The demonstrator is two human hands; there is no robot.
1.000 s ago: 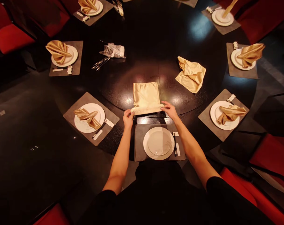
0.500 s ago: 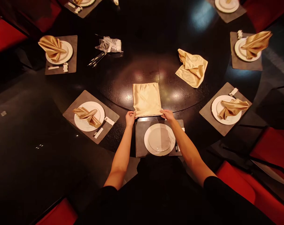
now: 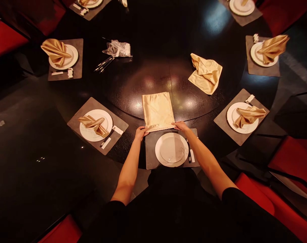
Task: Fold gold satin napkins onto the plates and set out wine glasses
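Note:
A flat gold satin napkin (image 3: 158, 111) lies on the dark table just beyond the near place setting. My left hand (image 3: 141, 132) grips its near left corner, and my right hand (image 3: 180, 126) pinches the near right corner. The napkin's near hem reaches the far edge of a grey placemat (image 3: 150, 152), which carries a bare white plate (image 3: 171, 147). A second gold napkin (image 3: 206, 74) lies crumpled on the turntable to the far right, out of reach of both hands.
A dark round table with a central turntable (image 3: 133, 94) fills the view. Grey placemats hold white plates with folded gold napkins, such as one (image 3: 94, 126) to the left. A plastic bag (image 3: 117, 49) and loose utensils (image 3: 104, 64) lie far left. Red chairs (image 3: 254, 192) ring the table.
My hands have drawn the napkin's near edge slightly toward me, over the placemat's far edge. The whole view has shifted slightly as my head moved.

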